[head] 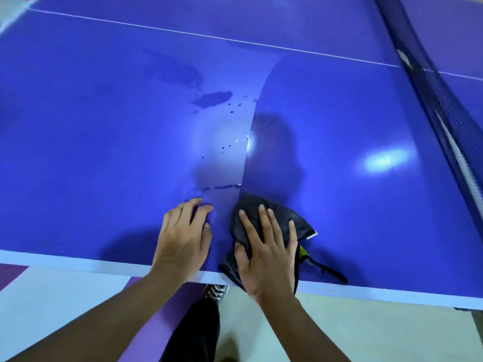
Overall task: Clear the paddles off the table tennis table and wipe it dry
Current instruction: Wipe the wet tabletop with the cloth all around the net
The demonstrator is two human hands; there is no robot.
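Observation:
The blue table tennis table [104,152] fills the view. A dark cloth [298,223] lies at its near edge, and my right hand [266,252] presses flat on it with straight, spread fingers. My left hand [183,236] rests on the bare tabletop just left of the cloth, its fingers slightly bent and holding nothing. Water patches [213,98] and small drops [227,146] sit on the surface beyond my hands. A thin wet streak [222,187] runs just ahead of the cloth. No paddle is in view.
The net [439,100] runs along the right side. A white centre line [209,36] crosses the far part of the table. The white near edge [78,263] borders the floor, where my leg and shoe [215,292] stand below.

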